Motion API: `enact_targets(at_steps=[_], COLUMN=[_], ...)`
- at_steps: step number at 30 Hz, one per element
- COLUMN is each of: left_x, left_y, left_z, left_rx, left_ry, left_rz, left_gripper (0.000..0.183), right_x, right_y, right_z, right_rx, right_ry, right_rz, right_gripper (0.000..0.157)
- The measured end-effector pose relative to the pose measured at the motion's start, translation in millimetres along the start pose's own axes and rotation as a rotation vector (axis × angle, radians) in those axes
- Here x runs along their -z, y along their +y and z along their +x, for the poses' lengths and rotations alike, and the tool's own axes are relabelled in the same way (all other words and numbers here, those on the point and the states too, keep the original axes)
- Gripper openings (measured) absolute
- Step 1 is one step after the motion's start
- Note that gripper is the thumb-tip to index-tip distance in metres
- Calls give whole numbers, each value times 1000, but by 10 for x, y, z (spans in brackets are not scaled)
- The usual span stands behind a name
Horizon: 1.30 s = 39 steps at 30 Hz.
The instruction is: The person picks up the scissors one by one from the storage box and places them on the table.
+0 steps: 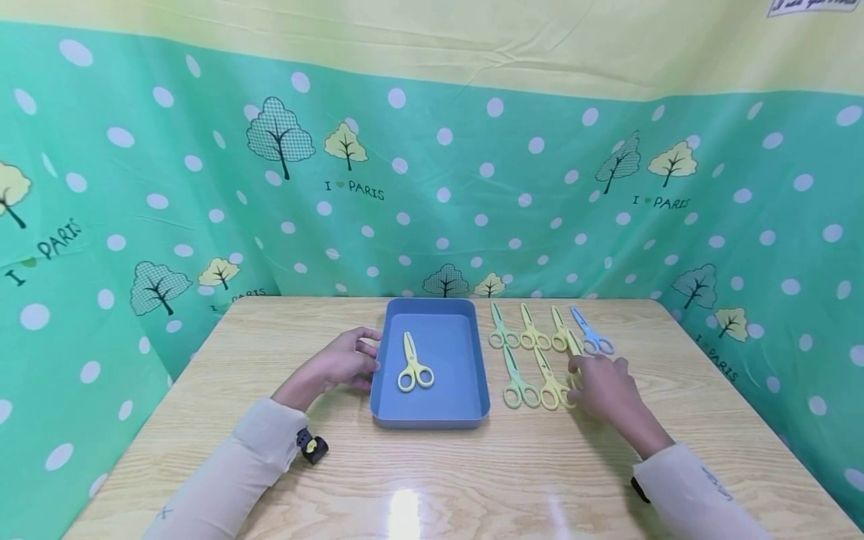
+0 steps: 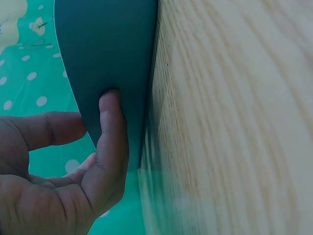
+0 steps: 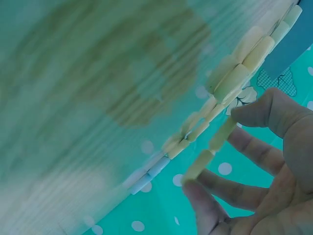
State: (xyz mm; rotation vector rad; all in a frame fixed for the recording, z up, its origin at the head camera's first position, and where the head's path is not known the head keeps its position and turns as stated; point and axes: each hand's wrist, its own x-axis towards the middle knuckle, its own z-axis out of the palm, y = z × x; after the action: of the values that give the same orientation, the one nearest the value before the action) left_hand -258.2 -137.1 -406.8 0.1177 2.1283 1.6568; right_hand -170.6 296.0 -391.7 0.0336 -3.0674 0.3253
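Observation:
My left hand touches the outer left wall of a blue tray, its fingers against the wall and near the rim in the left wrist view. One pair of yellow scissors lies inside the tray, blades pointing away. To the right, my right hand pinches the handle loops of another pair of yellow scissors between thumb and fingers. In the right wrist view those scissors are seen edge-on, apart from the others. Fingers hide part of their handles in the head view.
Right of the tray lie rows of scissors: green scissors, yellow scissors and blue scissors behind, with green scissors and yellow scissors in front. A polka-dot curtain stands behind the wooden table.

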Motion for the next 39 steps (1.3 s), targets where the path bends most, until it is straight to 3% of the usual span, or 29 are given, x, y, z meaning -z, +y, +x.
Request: enact_targets(at_steps=[19,39], left_x=[4,-3], left_y=[-3,-5], left_z=[11,13], left_rx=[-1,4], left_ry=[7,11], left_rz=[2,-5], left_gripper=[64,64], right_x=[48,82], right_y=[53,82], right_z=[-88,-37], right_rx=[-13,4], right_ry=[-141,-207], right_rz=[-4,7], right_gripper=[33,32])
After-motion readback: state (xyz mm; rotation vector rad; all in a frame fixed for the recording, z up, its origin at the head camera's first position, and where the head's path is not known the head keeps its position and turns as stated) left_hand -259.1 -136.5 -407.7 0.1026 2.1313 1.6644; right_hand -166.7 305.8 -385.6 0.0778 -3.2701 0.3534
